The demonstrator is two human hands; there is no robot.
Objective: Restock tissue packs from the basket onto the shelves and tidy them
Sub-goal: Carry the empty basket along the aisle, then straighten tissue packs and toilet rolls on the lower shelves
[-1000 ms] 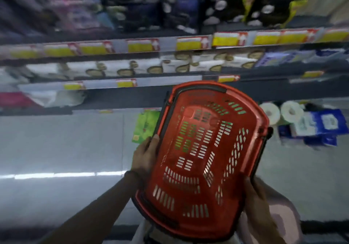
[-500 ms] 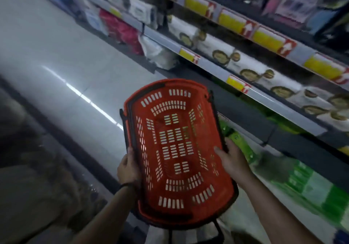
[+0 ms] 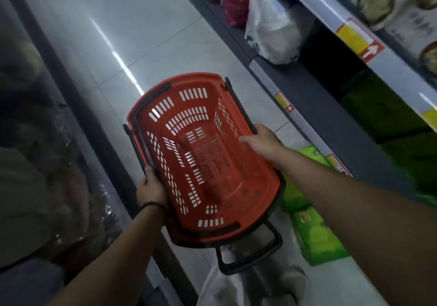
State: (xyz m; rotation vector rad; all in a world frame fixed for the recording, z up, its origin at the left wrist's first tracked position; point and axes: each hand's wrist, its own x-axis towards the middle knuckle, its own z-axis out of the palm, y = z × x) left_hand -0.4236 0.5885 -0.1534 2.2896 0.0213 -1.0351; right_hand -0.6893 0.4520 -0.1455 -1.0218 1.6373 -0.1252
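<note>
Above the tiled aisle floor, between two runs of shelving, a red shopping basket is held by both hands with its open mouth turned up to the camera. Nothing is seen inside it (only the slotted bottom and walls), so the unloading is judged finished and the tidying still to do.

The left grip is clamped on the basket's left rim towards the near end, with the fingers curled under the edge. The right grip is closed over the right rim further along, its fingers hooked inside the wall. A black handle hangs loose from the near end.

The basket's long axis runs away from the person, with the far end leaning a little left, so it lies roughly alongside the grey shelf on the right. Green packs lie low on that side, just beside and below the basket's near right corner. White packs with oval prints are stacked on a higher shelf, while pink packs and a white plastic bag are seen further down the aisle.

All stock lies to the right, so the right grip is the nearer one. A reach to the shelf would probably fall to it, and a basket kept by one rim alone would be expected to tip.
</note>
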